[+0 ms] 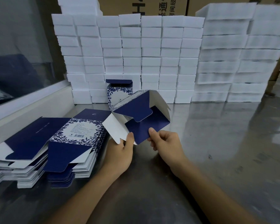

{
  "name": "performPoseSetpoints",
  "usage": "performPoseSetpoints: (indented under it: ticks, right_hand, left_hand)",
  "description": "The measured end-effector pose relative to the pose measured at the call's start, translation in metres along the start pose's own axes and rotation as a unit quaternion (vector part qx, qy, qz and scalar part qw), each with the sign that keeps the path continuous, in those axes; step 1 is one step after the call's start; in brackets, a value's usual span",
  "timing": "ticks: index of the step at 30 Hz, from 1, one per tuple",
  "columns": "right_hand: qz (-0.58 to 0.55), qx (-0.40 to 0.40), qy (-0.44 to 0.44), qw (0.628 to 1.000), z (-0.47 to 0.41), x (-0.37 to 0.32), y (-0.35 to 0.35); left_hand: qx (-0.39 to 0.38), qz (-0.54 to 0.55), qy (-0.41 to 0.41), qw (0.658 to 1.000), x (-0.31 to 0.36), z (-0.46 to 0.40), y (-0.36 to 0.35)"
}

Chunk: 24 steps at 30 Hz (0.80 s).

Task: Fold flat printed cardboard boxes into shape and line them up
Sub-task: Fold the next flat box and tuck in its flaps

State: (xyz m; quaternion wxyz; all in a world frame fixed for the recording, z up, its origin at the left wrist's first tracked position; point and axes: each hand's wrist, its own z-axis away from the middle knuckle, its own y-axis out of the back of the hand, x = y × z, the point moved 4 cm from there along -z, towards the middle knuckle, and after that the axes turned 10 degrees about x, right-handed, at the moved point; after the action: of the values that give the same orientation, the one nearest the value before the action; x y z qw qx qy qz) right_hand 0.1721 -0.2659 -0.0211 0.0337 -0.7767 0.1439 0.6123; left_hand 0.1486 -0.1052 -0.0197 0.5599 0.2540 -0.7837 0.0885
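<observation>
**Closing the end of the box**

While your left hand (125, 147) pinches the white side flap and your right hand (162, 140) pinches the edge of the big blue flap, you hold the half-made box (141, 110) up in the air, just above the counter (217, 135). Both hands are closed on the card, thumbs on top. The end facing you is open, with its flaps spread out.

To do this step well, fold the small side flaps in first. Then push the blue flap over them and tuck its tongue inside. Press along the fold lines, not across the card, so nothing gets bent.

Behind it, one finished box (119, 90) stands by the wall of white foam blocks (150, 46). I think the new box should go beside it. On your left lies the pile of flat boxes (44, 151).
</observation>
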Motion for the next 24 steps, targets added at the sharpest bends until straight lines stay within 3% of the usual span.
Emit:
performPoseSetpoints:
  ticks: [12,17,24]
  right_hand:
    - [-0.003,0.03,-0.032,0.999,-0.008,0.006,0.009]
    - [-0.025,0.077,-0.059,0.995,-0.018,0.011,0.023]
    - [0.017,0.049,-0.054,0.997,-0.019,0.011,0.024]
  left_hand:
    - [-0.035,-0.01,-0.028,0.999,-0.002,0.0,0.001]
    - [-0.016,-0.006,-0.052,0.999,-0.003,-0.003,0.005]
    - [0.019,-0.05,-0.039,0.998,-0.009,-0.007,0.008]
